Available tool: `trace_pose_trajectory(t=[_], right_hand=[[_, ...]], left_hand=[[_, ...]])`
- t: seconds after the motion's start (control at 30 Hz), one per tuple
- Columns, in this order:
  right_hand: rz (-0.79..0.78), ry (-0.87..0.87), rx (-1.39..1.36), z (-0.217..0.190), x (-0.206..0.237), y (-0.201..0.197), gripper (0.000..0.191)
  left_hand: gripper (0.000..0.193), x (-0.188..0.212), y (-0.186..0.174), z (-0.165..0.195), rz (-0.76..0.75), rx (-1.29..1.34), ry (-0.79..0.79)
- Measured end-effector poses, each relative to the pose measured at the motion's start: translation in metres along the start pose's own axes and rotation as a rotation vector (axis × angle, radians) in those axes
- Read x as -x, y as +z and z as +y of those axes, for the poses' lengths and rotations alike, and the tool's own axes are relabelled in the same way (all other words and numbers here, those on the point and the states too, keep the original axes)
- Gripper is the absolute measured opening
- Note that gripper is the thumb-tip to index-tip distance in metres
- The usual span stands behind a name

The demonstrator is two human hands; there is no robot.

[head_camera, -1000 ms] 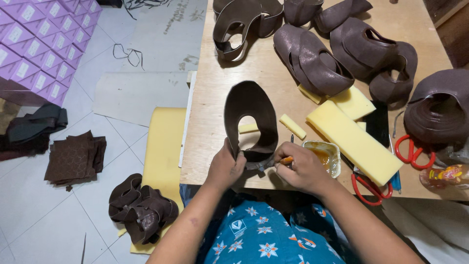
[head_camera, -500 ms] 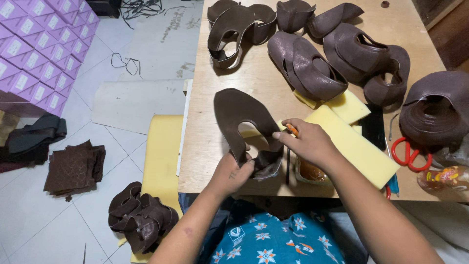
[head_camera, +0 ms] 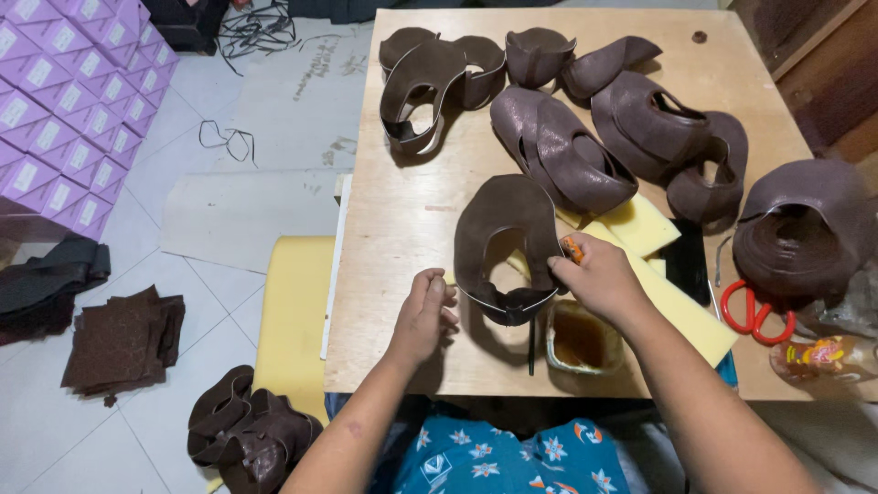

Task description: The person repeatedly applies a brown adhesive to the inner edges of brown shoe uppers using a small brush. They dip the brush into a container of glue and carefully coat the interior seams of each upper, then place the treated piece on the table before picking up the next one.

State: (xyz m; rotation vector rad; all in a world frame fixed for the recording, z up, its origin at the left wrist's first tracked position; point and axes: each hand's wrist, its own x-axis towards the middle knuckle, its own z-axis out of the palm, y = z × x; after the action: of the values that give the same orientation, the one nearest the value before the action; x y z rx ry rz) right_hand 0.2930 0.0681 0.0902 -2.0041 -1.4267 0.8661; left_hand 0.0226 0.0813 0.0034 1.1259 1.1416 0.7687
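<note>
Hands at near table edge. Left hand point(head_camera: 422, 311) is curled loosely, fingertips pinching the near-left edge of a brown leather shoe upper point(head_camera: 505, 245), which lies flat on the wooden table point(head_camera: 393, 274). Right hand point(head_camera: 596, 274) is closed, gripping an orange-handled tool point(head_camera: 572, 248) and pressing on the upper's right edge. Just below the right hand sits a small clear tub point(head_camera: 578, 337) holding amber glue-like liquid; a thin dark stick point(head_camera: 530, 346) lies just beside its left wall. Yellow foam blocks point(head_camera: 672, 306) lie under and right of the right forearm. Red-handled scissors point(head_camera: 752, 311) lie near the right edge, next to a big roll of brown strip point(head_camera: 805, 229).

Farther out, more brown uppers point(head_camera: 567, 151) lie scattered across the table's middle and far side. On the floor to the left: a pile of brown uppers point(head_camera: 242, 437), a stack of brown squares point(head_camera: 123, 338), a yellow foam sheet point(head_camera: 293, 311), purple boxes point(head_camera: 64, 101).

Versus half a second ago: the upper was lifted and tilted, the left hand grasping its bottom; now it is flat, with the left hand shifted to its left edge. Right hand stays on the right edge, tub now uncovered.
</note>
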Motion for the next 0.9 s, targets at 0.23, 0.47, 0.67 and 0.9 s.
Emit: trace_pose_trajectory(t=[0.23,0.47,0.67,0.9], right_hand=[[0.074,0.054,0.031,-0.021,-0.034,-0.03,0.028],[0.164,-0.072,-0.057,-0.038,-0.113,-0.037,0.021],[0.206,-0.033,-0.193,-0.052,-0.185,-0.037,0.015],[0.509,-0.026,-0.12,-0.023,-0.242,-0.137,0.021]], left_hand=[[0.031,-0.041,0.0,0.003,0.262,-0.816,0.285],[0.02,-0.037,0.006,-0.004,0.275,-0.901,0.441],[0.036,-0.047,0.009,-0.006,0.334,-0.876,0.49],[0.041,-0.056,0.011,-0.006,0.299,-0.896,0.393]])
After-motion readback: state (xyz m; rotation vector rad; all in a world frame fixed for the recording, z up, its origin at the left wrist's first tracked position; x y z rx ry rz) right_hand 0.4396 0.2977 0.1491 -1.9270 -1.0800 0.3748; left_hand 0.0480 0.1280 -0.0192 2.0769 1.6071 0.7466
